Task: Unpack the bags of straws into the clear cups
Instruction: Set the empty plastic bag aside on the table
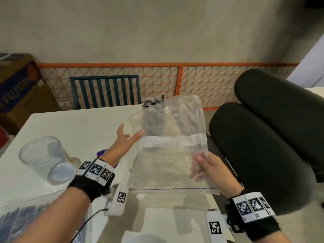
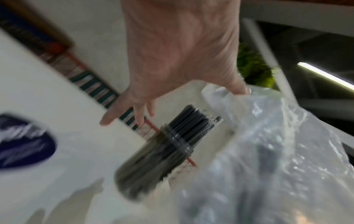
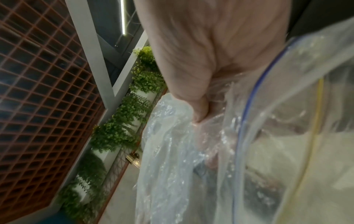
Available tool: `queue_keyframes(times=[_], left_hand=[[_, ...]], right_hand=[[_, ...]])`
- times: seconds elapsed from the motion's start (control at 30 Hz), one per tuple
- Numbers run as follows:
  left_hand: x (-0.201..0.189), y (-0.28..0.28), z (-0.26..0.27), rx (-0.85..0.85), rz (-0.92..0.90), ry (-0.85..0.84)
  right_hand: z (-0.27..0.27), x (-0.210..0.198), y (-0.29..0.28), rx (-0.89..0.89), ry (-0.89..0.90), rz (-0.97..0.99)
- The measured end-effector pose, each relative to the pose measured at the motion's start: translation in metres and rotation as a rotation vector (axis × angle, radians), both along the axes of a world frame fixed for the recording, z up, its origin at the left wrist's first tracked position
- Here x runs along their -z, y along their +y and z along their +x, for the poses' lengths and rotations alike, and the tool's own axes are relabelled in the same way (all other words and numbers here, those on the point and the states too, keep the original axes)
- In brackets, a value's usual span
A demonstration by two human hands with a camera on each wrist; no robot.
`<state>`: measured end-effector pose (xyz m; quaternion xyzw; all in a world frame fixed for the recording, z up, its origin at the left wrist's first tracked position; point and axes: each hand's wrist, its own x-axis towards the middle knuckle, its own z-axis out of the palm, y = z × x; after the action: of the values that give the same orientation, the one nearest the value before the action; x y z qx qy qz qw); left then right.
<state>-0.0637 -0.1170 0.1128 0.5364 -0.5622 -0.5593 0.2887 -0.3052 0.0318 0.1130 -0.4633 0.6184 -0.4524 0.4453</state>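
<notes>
My right hand grips the right edge of a large clear zip bag and holds it up above the table; the bag looks empty. In the right wrist view my thumb pinches the crumpled plastic. My left hand is open with its fingers spread, and one fingertip touches the bag's left edge. Behind the bag stands a clear cup packed with black straws, seen blurred in the left wrist view. An empty clear cup stands at the left of the table. A bag of dark straws lies at the bottom left.
The white table ends just right of the held bag, where a black office chair stands close. A teal slatted chair and an orange lattice fence are behind the table. A cardboard box stands at far left.
</notes>
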Motion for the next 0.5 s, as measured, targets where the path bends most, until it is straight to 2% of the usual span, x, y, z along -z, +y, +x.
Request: queue_keyframes(times=[0.07, 0.1, 0.17, 0.23, 0.27, 0.33, 0.4, 0.43, 0.5], left_hand=[[0.017, 0.005, -0.001, 0.141, 0.166, 0.109], [0.019, 0.006, -0.002, 0.154, 0.181, 0.172], [0.015, 0.003, -0.002, 0.038, 0.150, 0.268], [0.014, -0.003, 0.001, -0.128, 0.179, 0.294], [0.019, -0.006, 0.005, -0.176, 0.221, 0.299], [0.029, -0.005, 0.012, -0.192, 0.310, 0.230], [0.044, -0.003, 0.017, -0.207, 0.358, 0.093], [0.052, -0.002, 0.017, -0.227, 0.336, -0.020], [0.071, 0.003, 0.017, -0.262, 0.135, -0.378]], right_hand=[[0.001, 0.004, -0.002, -0.039, -0.011, 0.048], [0.001, 0.008, -0.003, -0.046, -0.001, 0.092], [-0.003, 0.020, -0.002, -0.003, 0.145, 0.190], [-0.010, 0.032, 0.000, 0.067, 0.432, 0.279], [-0.011, 0.037, 0.002, 0.087, 0.520, 0.313], [-0.010, 0.045, 0.006, 0.110, 0.580, 0.335], [-0.006, 0.058, 0.009, 0.128, 0.591, 0.358], [-0.005, 0.067, 0.011, 0.122, 0.598, 0.386], [-0.001, 0.078, 0.017, 0.074, 0.628, 0.484]])
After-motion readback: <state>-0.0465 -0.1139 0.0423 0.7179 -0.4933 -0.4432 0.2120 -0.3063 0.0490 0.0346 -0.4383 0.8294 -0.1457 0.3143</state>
